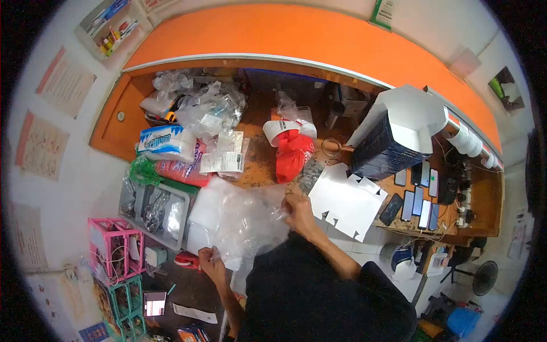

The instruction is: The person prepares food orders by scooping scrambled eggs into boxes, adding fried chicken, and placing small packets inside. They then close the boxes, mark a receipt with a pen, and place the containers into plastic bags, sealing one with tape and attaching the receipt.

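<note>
A crinkled clear plastic sheet (250, 219) stretches between my two hands in front of my dark shirt. My right hand (299, 213) is closed on its upper right edge, fingers curled in. Lower on the left, my left hand (212, 264) pinches the near edge of the same sheet. Under and beside the sheet's left part lies a white, translucent roll (200, 219). A red object (186, 260) sits just left of my left hand. To the right of my right hand, a flat white cut-out card (347, 202) lies partly over the bench edge.
A grey bin (183, 199) with plastic-wrapped items stands left of the roll. Along the bench (256, 171) are a tissue pack (166, 142), a red plastic bag (293, 157), a stack of dark boxes (387, 147) and several phones (417, 202). Pink crates (115, 251) stand lower left.
</note>
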Demonstrator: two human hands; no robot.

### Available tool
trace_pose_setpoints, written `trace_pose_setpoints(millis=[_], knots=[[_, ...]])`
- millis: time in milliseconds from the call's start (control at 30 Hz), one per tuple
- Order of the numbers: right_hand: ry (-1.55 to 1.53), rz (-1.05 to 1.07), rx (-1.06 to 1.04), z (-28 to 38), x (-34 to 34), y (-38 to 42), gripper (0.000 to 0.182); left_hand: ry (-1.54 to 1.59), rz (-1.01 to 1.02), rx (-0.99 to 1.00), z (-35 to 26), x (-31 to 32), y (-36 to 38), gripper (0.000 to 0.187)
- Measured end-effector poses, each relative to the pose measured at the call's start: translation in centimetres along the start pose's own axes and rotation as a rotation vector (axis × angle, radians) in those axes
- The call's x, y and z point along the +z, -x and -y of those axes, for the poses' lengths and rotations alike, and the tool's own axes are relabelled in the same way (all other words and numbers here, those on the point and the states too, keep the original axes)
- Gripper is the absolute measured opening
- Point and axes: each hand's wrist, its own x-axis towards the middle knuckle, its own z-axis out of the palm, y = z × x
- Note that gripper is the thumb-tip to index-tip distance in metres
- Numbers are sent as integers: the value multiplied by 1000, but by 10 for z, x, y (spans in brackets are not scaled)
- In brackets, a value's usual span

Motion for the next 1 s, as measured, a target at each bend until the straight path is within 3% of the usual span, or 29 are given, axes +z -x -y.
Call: trace_pose_setpoints(millis=[33, 67, 100, 167, 200, 233, 300, 333, 433, 500, 567, 633, 667, 767, 800, 833, 933, 1000], knots=[[-83, 185, 114, -3, -2, 2, 36, -10, 4, 0, -21, 6, 4, 12], [-170, 373, 229, -6, -4, 7, 29, 362, -16, -241, -42, 13, 17, 11], [-180, 378, 236, -16, 1, 15, 29, 734, -40, -482, -58, 17, 25, 11], [-870, 602, 409, -38, 16, 28, 35, 928, -69, -703, -30, 8, 27, 8], [-1141, 605, 514, -29, 10, 29, 37, 516, 151, -629, 13, -3, 27, 13], [-1152, 592, 520, -22, 3, 27, 37, 101, 359, -537, 55, -15, 27, 18], [-1447, 560, 771, -18, -8, 19, 34, -324, 565, -424, 58, -22, 22, 23], [-1515, 490, 750, -27, -3, 23, 38, -435, 626, 170, 23, -24, 24, 24], [-1580, 383, 869, -45, -14, 28, 34, -324, 707, 351, -11, -41, 43, 26], [-1724, 278, 918, -42, -27, 38, 33, -551, 996, 649, -7, -54, 29, 27], [-1854, 163, 951, -33, -42, 55, 31, -256, 759, -126, -14, -44, 31, 22], [-1799, -35, 1048, -28, -54, 61, 31, 970, 253, -1036, -32, -30, 16, 11], [-1787, -17, 995, -35, -54, 70, 29, 1034, 375, -1005, -13, -27, 8, 7], [-1570, 42, 1007, -24, -70, 70, 26, 1230, 424, -1044, 1, -9, -3, 9], [-1697, 198, 852, -51, -63, 79, 22, 1285, 478, -1010, -1, -6, -3, 9], [-1697, 196, 853, -51, -64, 73, 22, 1338, 533, -976, -15, 1, -5, 9], [-1342, 242, 914, -38, -62, 37, 15, 893, 227, -1014, -51, 7, 3, 11], [-1178, 370, 793, -46, -55, 16, 16, 784, 378, -830, -41, 10, 5, 23]])
